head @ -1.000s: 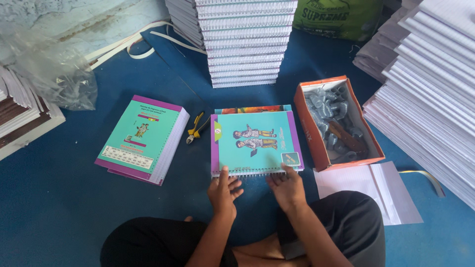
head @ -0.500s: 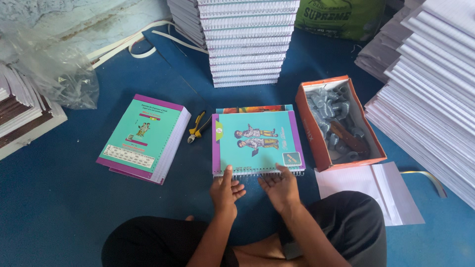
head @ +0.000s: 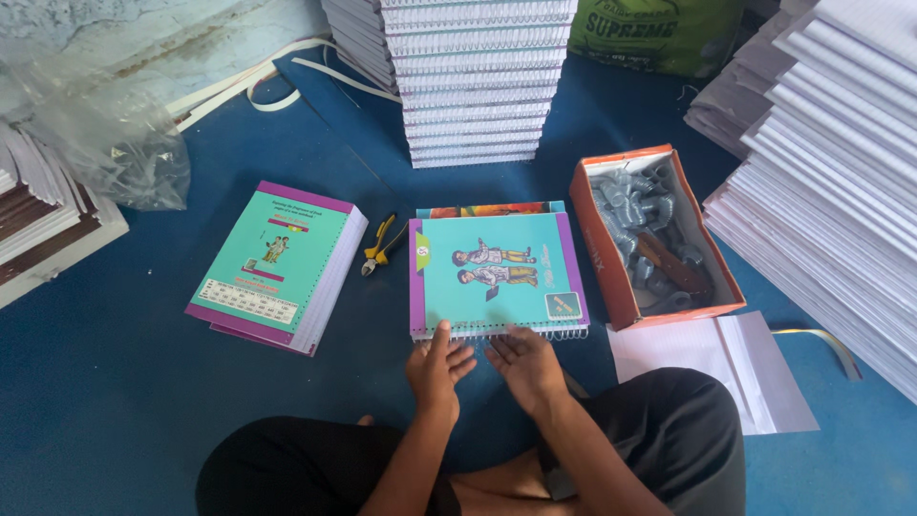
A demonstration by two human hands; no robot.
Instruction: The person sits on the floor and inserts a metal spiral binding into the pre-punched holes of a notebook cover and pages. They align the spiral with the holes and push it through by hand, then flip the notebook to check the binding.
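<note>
Both hands working a notebook's spiral edge

The left hand (head: 437, 368) and right hand (head: 522, 361) are lying open, fingertips on the wire spiral of the teal notebook (head: 495, 272), which is resting on the blue floor (head: 115, 382) near the pliers (head: 382, 246).

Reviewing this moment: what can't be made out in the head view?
- Notebook spiral edge: partly hidden by the left hand and right hand.
- Book beneath it: only a strip shows.
- Orange box contents: grey coils, a brown item unclear.
- Right paper stacks: cut off by the frame edge.
</note>
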